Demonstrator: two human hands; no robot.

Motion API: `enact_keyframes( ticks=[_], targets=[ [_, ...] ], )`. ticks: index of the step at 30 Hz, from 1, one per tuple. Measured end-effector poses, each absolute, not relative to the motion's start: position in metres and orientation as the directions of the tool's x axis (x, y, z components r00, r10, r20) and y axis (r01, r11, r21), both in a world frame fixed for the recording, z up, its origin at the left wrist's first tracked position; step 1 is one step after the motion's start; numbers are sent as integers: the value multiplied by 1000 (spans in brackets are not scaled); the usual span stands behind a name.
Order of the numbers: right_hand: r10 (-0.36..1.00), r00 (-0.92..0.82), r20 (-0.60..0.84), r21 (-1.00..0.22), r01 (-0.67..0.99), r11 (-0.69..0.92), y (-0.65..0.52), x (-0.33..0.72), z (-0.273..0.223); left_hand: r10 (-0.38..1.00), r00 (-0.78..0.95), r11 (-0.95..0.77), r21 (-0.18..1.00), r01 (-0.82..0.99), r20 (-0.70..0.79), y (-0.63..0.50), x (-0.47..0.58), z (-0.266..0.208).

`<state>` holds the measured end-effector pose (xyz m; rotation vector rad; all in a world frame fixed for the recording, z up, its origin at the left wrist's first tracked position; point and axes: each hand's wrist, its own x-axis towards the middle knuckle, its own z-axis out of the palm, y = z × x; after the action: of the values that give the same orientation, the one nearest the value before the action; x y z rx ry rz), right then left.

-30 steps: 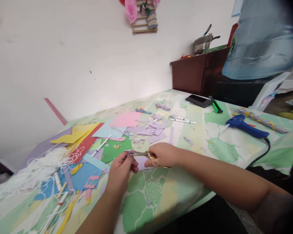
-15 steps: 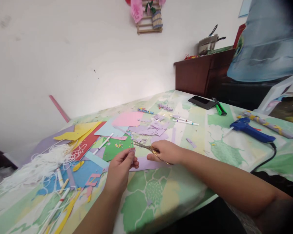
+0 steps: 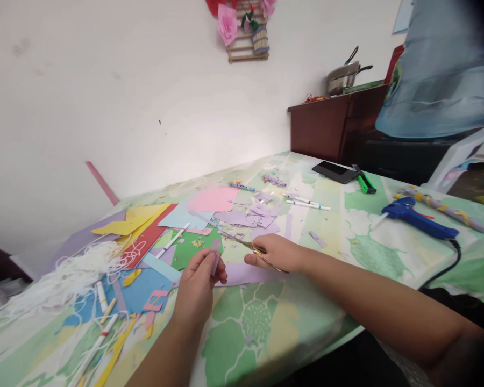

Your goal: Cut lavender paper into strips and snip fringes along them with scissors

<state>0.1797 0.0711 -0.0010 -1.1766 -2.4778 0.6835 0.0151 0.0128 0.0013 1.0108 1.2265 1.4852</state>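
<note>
My left hand (image 3: 201, 273) pinches a small piece of purple paper (image 3: 215, 263) between thumb and fingers. Just to its right, my right hand (image 3: 272, 252) is wrapped round the handles of a pair of gold scissors (image 3: 242, 241). The blades point left, a little above the held piece and apart from it. Under both hands lies a large purple sheet (image 3: 246, 273), with a green sheet (image 3: 185, 248) beyond my left hand. Torn and snipped purple scraps (image 3: 262, 213) are strewn past the scissors.
White string (image 3: 76, 269) lies tangled at left among coloured paper and markers. On the right are a blue glue gun (image 3: 421, 217) with its cord, a green utility knife (image 3: 365, 181), a black phone (image 3: 334, 172) and a decorated purple stick (image 3: 447, 208). A white wall bounds the table behind.
The purple piece in my left hand has turned and shows more above the fingers. My right hand keeps its hold on the scissors. The whole view has shifted slightly.
</note>
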Motion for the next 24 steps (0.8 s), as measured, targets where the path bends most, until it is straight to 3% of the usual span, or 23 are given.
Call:
enact_keyframes(
  ticks=[4,11,16,21,24],
  targets=[
    [728,-681,77,-638,528,561,68,180,0,974,-223,-67,985,-159,30,12,16,2],
    [791,-609,50,-572,632,523,68,178,-1,956,-282,-122,982,-144,78,13,15,0],
    [813,-576,86,-621,607,496,70,178,-5,963,-254,-118,990,-77,95,11,15,4],
    [833,-544,102,-913,282,296,69,172,-7,998,-65,8,987,158,3,9,20,6],
    [842,-522,137,-971,98,219,68,169,-8,999,32,23,961,276,-33,10,22,3]
  ],
)
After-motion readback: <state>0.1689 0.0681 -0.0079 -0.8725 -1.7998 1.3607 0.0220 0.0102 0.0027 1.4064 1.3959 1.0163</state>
